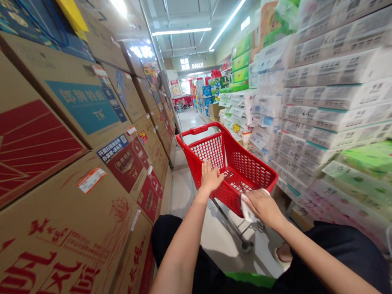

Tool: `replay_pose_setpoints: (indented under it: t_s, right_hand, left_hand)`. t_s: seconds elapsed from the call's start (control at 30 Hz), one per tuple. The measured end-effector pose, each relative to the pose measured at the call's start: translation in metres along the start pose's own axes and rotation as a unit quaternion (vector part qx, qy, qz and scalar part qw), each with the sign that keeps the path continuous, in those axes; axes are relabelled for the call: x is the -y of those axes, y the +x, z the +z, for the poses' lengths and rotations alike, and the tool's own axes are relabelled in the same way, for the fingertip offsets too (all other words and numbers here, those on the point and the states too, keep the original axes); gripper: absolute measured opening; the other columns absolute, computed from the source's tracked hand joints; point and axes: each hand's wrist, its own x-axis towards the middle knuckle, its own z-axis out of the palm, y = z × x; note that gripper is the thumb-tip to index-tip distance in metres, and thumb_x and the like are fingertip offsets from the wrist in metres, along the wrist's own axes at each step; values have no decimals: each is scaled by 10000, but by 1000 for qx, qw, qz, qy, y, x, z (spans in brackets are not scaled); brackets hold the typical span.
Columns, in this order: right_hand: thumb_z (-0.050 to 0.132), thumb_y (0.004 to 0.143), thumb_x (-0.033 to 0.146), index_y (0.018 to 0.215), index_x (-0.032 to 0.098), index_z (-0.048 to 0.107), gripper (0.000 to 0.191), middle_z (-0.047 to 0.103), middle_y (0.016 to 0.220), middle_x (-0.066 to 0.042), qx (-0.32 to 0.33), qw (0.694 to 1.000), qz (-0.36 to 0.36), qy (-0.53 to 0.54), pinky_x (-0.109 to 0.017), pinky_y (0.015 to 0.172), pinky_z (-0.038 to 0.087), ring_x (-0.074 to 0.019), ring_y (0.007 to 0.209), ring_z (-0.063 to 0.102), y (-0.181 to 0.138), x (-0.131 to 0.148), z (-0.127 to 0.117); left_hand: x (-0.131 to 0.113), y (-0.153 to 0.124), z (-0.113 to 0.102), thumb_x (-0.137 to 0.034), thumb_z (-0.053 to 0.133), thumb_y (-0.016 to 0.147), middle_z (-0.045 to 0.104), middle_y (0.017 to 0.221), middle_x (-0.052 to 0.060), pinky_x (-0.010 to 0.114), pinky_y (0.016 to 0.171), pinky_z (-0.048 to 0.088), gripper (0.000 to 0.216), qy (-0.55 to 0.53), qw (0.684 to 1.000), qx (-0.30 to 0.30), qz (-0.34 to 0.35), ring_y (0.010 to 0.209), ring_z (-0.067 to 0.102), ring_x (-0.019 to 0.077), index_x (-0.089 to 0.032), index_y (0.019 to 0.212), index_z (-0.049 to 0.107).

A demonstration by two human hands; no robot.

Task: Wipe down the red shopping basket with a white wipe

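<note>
Crouching low in a shop aisle, facing a red trolley basket standing on its wheeled frame on the pale floor, just ahead of the knees. Steadying it with the left hand — laying it palm down on the near rim, fingers loosely spread, gripping nothing. Closing the right hand around a white cloth and pressing it against the near right corner of the rim, letting a fold hang down the outer wall.

Judging by that placing, working at one corner of the outside edge — with the far rim, the handle bar and the mesh sides showing no mark separating wiped from unwiped. Looking like a good deal remaining, though not being able to tell for certain from this single view.

Squeezing in between stacked cardboard boxes close on the left and wrapped paper packs piled high on the right, neither touching either hand.
</note>
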Motion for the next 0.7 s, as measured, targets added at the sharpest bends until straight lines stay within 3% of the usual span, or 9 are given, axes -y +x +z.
replay_pose_setpoints:
  t_s: [0.13,0.23,0.37,0.53,0.6,0.7]
  right_hand:
    - [326,1029,371,898,205,611,355,677,827,-58,-11,999,30,-13,-329,792,374,-208,806,593,7,26,6]
    - [326,1029,371,934,205,625,355,692,873,-63,-3,1000,21,-3,-333,805,381,-212,839,598,10,26,8]
    - [312,1030,386,964,206,638,379,695,934,-70,12,1000,-4,14,-352,856,392,-214,891,596,6,-11,2]
    - [296,1032,385,891,202,628,405,684,860,-65,-14,1000,26,-3,-381,931,381,-212,864,593,1,-60,-8]
    - [297,1032,378,863,207,625,407,685,834,-65,-29,998,44,-18,-379,910,384,-216,843,590,1,-58,-8]
    - [312,1029,367,846,209,625,396,689,826,-73,-48,997,53,-38,-375,857,387,-224,821,585,5,-30,0]
  left_hand:
    - [-27,-16,13,-269,487,922,522,1414,62,534,1228,78,138,5,1000,-17,-4,1488,174,275,-244,987,607]
    - [-35,-27,20,-258,481,916,518,1418,0,541,1230,92,140,-16,999,-34,12,1495,135,262,-268,970,609]
    - [-26,-25,15,-197,489,874,466,1466,-65,546,1220,135,172,-54,997,23,49,1495,141,233,-289,945,616]
    - [-32,-14,16,-201,463,896,475,1455,-71,575,1210,74,183,-55,995,61,52,1500,102,237,-285,919,624]
    - [-38,-13,20,-218,448,919,483,1444,-62,569,1213,45,189,-53,996,57,50,1500,91,239,-285,935,625]
    - [-43,-12,23,-260,415,951,500,1418,-29,547,1221,20,208,-44,997,44,41,1498,94,239,-281,983,619]
